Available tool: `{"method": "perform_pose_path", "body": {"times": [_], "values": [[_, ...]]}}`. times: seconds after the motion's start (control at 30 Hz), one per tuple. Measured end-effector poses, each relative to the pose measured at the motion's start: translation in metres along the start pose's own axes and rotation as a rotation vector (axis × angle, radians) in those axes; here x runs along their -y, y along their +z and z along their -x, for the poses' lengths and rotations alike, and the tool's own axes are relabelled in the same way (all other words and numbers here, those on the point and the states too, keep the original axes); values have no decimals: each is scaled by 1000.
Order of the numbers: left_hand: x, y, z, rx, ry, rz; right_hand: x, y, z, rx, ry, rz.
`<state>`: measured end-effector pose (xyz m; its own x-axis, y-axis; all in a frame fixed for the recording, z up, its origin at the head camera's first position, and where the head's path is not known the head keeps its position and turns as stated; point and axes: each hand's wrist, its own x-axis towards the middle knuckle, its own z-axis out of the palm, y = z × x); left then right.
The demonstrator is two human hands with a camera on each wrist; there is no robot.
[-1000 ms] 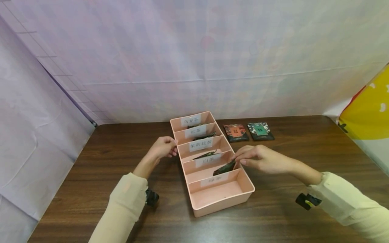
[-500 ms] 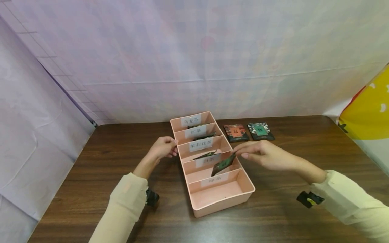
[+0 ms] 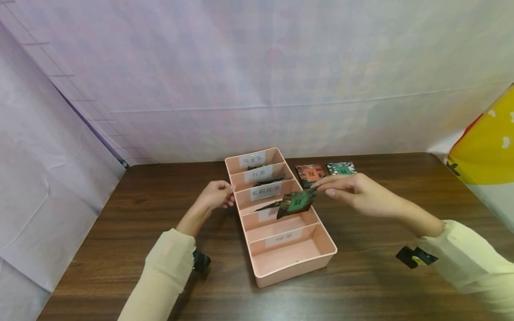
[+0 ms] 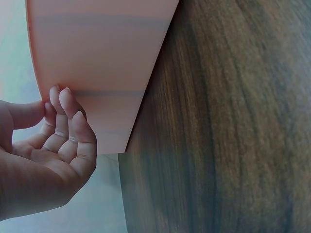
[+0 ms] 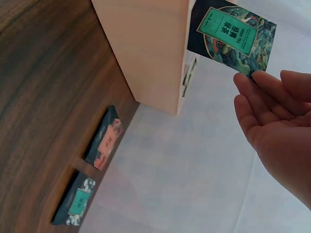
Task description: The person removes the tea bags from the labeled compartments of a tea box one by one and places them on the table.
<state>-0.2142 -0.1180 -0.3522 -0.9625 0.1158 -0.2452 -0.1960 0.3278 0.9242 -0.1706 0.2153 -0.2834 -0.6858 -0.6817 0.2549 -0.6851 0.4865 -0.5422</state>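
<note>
A long pink divided box (image 3: pixel 295 269) stands on the table, with white paper labels in Chinese on its dividers. My left hand (image 3: pixel 217 195) pinches the box's left rim; in the left wrist view the thumb and fingers (image 4: pixel 82 131) meet at that edge. By one corner, my right hand (image 3: pixel 363 194) holds a dark tea bag packet (image 3: pixel 298 203) with a green label. The packet hangs tilted above the box's middle compartments, covering part of a label. In the right wrist view the packet (image 5: pixel 232 34) reads "GREEN TEA".
Two packets lie on the table right of the box: one with an orange label (image 3: pixel 311 174), one with a teal label (image 3: pixel 343 169), partly behind my right hand. More dark packets (image 3: pixel 271 179) sit in the rear compartments. A pale curtain (image 3: pixel 257 89) hangs behind the table (image 3: pixel 160 187).
My right hand has lifted the green tea packet out of the compartment near the front, up and toward the back, turning its face into view. The left hand stays on the rim.
</note>
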Motion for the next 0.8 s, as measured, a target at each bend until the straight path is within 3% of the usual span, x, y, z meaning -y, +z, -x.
{"method": "perform_pose_path", "body": {"times": [0.6,0.8], "values": [[0,0,-1,-9,5,-15,6,-26,2,-135,10,74],[0,0,-2,-11,0,-22,0,-38,9,-154,69,114]]}}
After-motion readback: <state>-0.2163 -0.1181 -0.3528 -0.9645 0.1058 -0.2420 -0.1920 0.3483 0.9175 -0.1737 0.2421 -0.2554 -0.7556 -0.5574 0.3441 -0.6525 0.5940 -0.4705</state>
